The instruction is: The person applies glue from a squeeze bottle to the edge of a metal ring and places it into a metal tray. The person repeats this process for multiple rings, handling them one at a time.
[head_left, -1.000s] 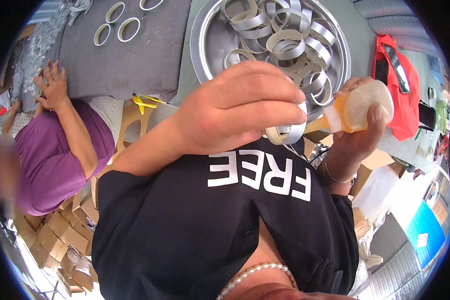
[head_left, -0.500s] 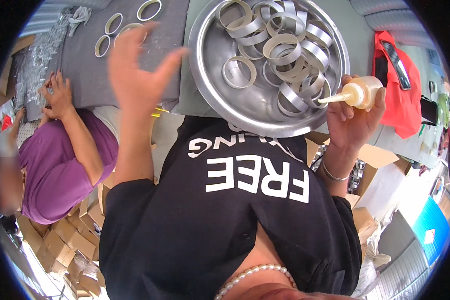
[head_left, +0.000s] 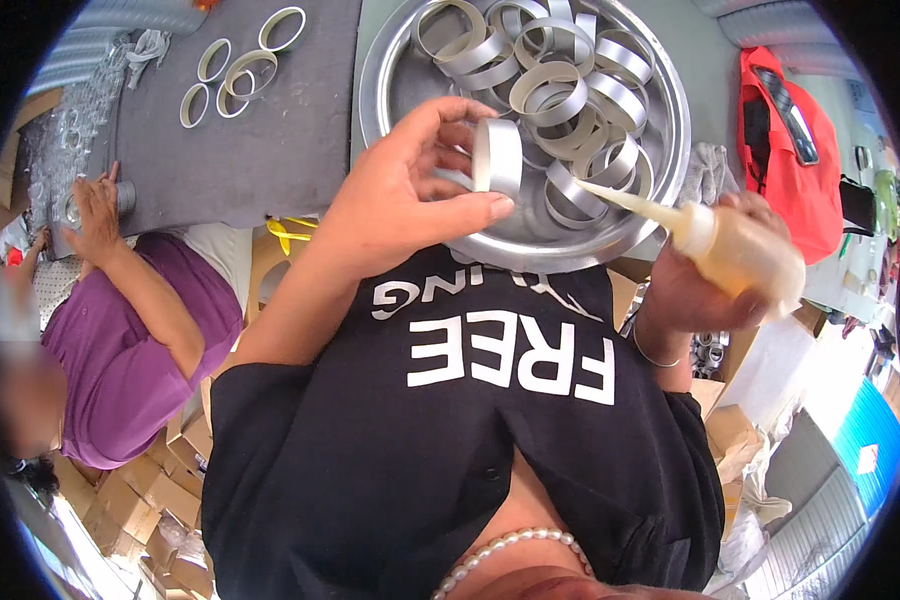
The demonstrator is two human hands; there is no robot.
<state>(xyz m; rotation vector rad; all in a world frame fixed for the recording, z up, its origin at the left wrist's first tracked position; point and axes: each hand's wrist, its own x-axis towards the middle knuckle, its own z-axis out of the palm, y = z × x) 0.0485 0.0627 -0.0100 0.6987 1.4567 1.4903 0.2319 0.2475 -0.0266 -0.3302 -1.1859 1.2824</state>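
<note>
Left grip (head_left: 402, 185): curled partway, one silver ring (head_left: 507, 158) pinched between thumb and fingers. Ring is on edge, held above the near-left part of the round metal tray (head_left: 372, 95), its opening facing my palm. Right grip (head_left: 675, 290): wrapped around a squeeze bottle (head_left: 750, 260) of amber liquid, bottle tilted. Its pale tapered nozzle (head_left: 630, 203) points left over the tray's near-right area, tip apart from the ring in the view. Depth is hard to judge through the fisheye, so I can't say how high the tip sits.

Tray holds a loose pile of similar rings (head_left: 548, 95), mostly toward the far and right sides. Tray is on the green tabletop (head_left: 712, 100). Left of it, grey cloth (head_left: 260, 150) with five rings (head_left: 282, 30) on it, two overlapping. Red bag (head_left: 795, 165) right of the tray. Co-worker in a purple top (head_left: 135, 340) on my left, hand (head_left: 95, 215) at the cloth's left edge.
</note>
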